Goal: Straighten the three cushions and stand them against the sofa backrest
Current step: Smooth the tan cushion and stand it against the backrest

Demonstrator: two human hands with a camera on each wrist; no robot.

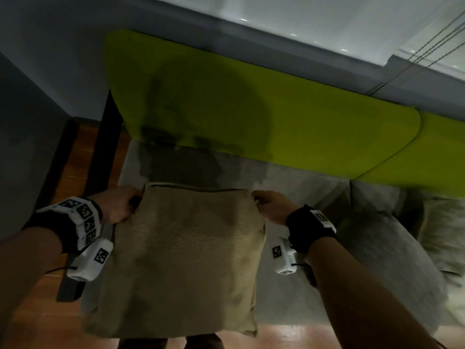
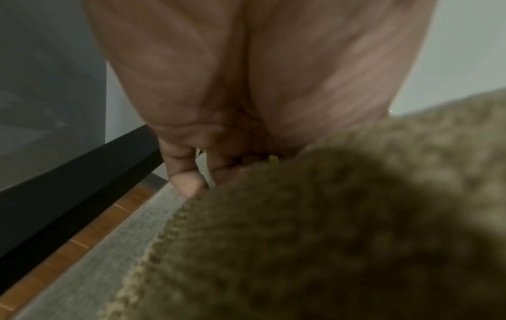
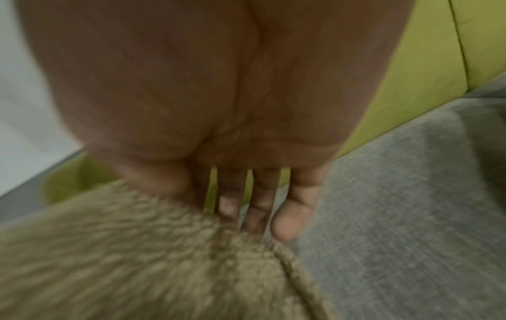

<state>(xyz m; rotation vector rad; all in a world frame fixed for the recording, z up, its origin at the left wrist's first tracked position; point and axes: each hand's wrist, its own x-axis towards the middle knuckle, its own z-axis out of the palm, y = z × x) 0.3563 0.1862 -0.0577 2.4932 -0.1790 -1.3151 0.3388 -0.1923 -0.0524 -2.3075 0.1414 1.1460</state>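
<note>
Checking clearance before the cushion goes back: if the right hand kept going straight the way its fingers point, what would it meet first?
Probably the green backrest, seen just beyond the right hand gripping the tan cushion; depth is unclear.

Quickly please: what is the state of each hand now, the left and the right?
Left hand: closed, gripping the top left corner of the beige cushion.
Right hand: closed, gripping the cushion's top right corner.
</note>
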